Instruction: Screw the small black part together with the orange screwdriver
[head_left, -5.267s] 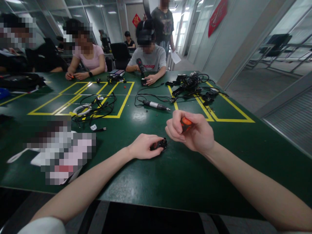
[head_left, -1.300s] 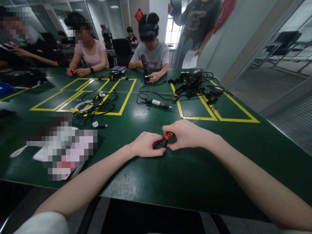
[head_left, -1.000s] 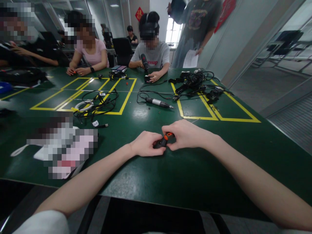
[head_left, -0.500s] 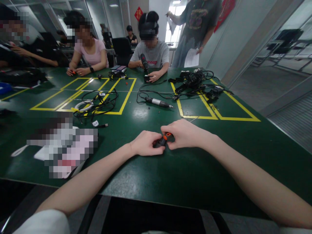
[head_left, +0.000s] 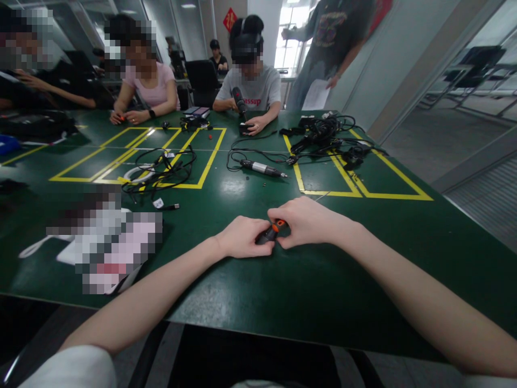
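Close together above the near part of the table, my left hand [head_left: 246, 237] and my right hand [head_left: 305, 222] face each other. The left fingers and thumb grip a small black tapered part [head_left: 267, 235] with an orange end, tilted toward the right hand. Curled right fingers pinch a small piece with an orange ring [head_left: 280, 222], mostly covered by the hand. Whether the two pieces touch or are joined, I cannot tell.
Beyond my hands lies a silver and black electric screwdriver [head_left: 262, 168]. Black cables [head_left: 323, 134] are heaped at right; more cables [head_left: 177, 172] lie coiled at left. A blurred pink item [head_left: 129, 237] rests near my left arm. Co-workers [head_left: 248, 81] sit across the green table [head_left: 226, 302].
The orange end of the black part now shows a little farther right. My hands keep almost the same place. At the back, the standing person's arm has shifted.
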`<control>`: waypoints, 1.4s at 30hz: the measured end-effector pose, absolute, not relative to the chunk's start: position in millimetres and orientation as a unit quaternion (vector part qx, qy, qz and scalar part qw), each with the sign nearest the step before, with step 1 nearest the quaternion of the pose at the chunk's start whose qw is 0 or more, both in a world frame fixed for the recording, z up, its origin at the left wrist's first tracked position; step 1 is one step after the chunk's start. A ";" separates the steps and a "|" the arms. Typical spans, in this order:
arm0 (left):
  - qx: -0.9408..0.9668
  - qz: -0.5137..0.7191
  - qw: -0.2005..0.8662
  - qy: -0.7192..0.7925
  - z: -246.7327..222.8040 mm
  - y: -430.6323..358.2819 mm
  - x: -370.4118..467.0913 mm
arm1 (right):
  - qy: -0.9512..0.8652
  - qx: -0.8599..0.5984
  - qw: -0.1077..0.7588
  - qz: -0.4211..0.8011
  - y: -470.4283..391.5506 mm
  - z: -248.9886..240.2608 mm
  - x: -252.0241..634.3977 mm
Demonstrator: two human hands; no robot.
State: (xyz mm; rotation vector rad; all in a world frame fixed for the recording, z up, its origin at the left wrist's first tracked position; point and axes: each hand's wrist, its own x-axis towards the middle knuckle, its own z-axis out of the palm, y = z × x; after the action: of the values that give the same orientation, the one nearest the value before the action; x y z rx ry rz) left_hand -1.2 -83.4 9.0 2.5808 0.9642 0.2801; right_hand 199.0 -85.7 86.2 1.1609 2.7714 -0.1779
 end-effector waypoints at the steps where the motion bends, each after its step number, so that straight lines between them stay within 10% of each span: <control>1: 0.918 0.090 0.174 0.345 9.8 -84.0 -0.3 | 0.918 0.387 0.068 -0.058 -85.9 86.8 198.9; 28: 0.911 0.114 0.164 0.361 7.6 -79.8 -3.6 | 0.909 0.408 0.070 -0.056 -83.2 87.9 202.9; 42: 0.881 0.172 0.152 0.413 2.3 -77.3 -6.5 | 0.882 0.419 -0.209 -0.054 -77.6 101.7 222.8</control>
State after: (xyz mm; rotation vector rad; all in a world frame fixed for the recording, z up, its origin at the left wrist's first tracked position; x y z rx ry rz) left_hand -6.5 -77.3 2.3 2.5294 1.1846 0.4938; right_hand 222.8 -77.6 101.7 1.5274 3.2135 -0.1984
